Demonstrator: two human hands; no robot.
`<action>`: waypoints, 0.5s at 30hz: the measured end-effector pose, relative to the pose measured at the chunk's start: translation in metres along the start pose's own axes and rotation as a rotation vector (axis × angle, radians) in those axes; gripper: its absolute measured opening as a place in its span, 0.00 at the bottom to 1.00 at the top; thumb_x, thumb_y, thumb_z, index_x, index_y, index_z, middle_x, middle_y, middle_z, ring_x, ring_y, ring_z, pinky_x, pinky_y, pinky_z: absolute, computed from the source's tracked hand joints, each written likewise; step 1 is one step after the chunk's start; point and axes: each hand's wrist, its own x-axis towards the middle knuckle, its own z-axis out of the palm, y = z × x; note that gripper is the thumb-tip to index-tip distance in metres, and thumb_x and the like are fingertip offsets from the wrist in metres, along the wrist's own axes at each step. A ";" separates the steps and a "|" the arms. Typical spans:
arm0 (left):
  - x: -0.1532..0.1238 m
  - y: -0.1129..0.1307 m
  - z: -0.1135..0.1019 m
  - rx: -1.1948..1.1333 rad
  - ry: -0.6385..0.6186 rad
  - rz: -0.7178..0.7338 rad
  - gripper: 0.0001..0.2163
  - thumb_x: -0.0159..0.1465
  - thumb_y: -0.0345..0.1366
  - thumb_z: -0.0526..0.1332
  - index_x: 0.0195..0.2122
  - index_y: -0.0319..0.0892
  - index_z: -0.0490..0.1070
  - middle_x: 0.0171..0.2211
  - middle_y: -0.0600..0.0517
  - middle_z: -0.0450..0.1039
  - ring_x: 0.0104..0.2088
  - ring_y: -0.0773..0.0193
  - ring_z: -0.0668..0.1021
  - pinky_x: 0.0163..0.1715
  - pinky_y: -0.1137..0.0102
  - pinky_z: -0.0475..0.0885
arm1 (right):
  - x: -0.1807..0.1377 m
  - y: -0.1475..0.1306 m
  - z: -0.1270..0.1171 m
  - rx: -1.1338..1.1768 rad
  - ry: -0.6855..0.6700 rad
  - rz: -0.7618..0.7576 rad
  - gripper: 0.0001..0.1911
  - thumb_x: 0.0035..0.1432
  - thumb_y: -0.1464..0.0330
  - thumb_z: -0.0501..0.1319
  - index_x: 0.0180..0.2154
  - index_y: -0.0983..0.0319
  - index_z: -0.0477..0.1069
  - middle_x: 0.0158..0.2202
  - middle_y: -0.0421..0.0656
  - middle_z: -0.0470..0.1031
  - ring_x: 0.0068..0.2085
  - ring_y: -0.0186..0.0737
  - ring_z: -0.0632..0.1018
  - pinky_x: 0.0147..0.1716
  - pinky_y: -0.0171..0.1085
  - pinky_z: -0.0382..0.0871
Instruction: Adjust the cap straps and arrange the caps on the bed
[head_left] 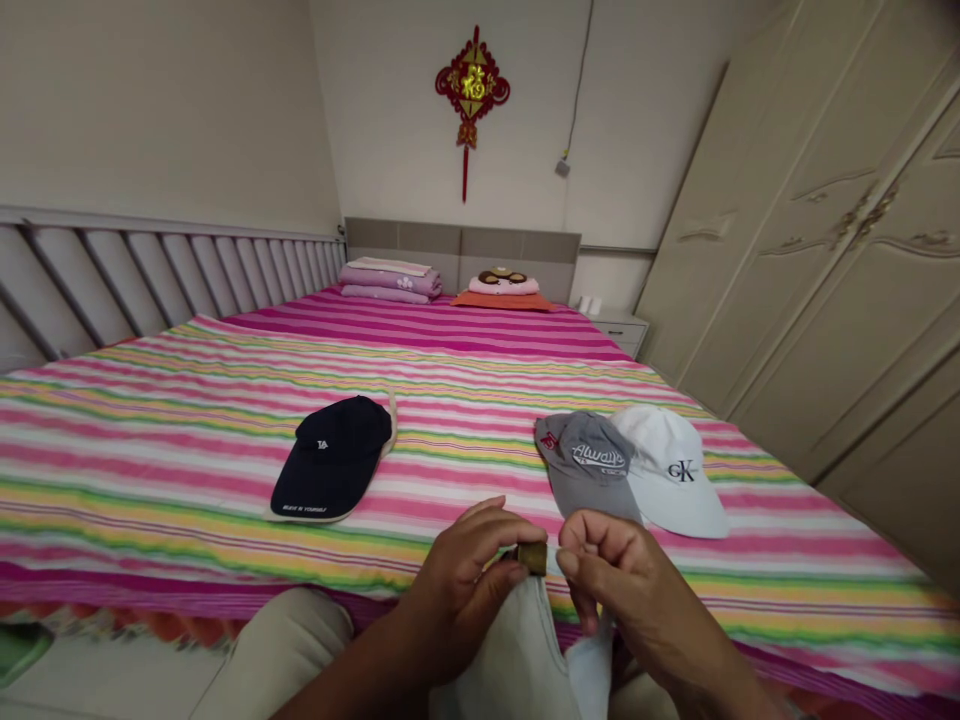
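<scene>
My left hand [461,580] and my right hand [622,585] are close together at the near edge of the bed, both pinched on a pale beige cap [514,660] at its brass strap buckle [532,557]. The left thumb and fingers press on the buckle; the right fingers curl round the strap beside it. On the striped bedspread [187,420] lie a navy cap [334,457] to the left, a grey cap [592,463] straight ahead and a white cap [675,470] overlapping the grey one on its right.
A tall cream wardrobe [825,260] lines the right side. Folded bedding [390,280] and a pillow stack [504,290] sit by the headboard. A padded panel [150,270] runs along the left wall. A red ornament [472,90] hangs on the far wall. My knee [281,645] shows below.
</scene>
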 end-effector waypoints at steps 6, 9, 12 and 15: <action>-0.002 0.001 0.000 0.086 -0.042 0.005 0.12 0.60 0.30 0.52 0.46 0.43 0.62 0.38 0.49 0.73 0.39 0.65 0.73 0.54 0.56 0.55 | -0.002 -0.001 0.000 -0.080 0.025 -0.032 0.13 0.46 0.61 0.60 0.20 0.63 0.61 0.13 0.33 0.60 0.16 0.26 0.58 0.17 0.29 0.50; -0.001 0.000 -0.002 0.016 -0.052 -0.045 0.11 0.61 0.31 0.52 0.45 0.43 0.64 0.37 0.50 0.73 0.39 0.65 0.73 0.53 0.59 0.57 | -0.001 0.002 0.000 0.007 -0.029 0.012 0.14 0.47 0.59 0.60 0.22 0.63 0.61 0.12 0.34 0.62 0.14 0.26 0.59 0.16 0.29 0.50; -0.001 -0.001 -0.002 0.025 -0.055 -0.051 0.11 0.61 0.31 0.52 0.45 0.43 0.64 0.38 0.50 0.73 0.40 0.65 0.73 0.54 0.58 0.55 | 0.001 0.005 0.000 0.012 -0.038 0.034 0.16 0.46 0.58 0.61 0.22 0.63 0.62 0.11 0.33 0.61 0.13 0.25 0.59 0.15 0.29 0.49; -0.002 -0.004 -0.002 0.043 -0.065 -0.059 0.10 0.61 0.32 0.52 0.44 0.42 0.64 0.38 0.50 0.73 0.40 0.65 0.73 0.54 0.59 0.56 | 0.004 0.008 0.000 0.042 -0.060 0.056 0.16 0.46 0.58 0.61 0.22 0.63 0.62 0.11 0.33 0.61 0.12 0.25 0.58 0.15 0.29 0.48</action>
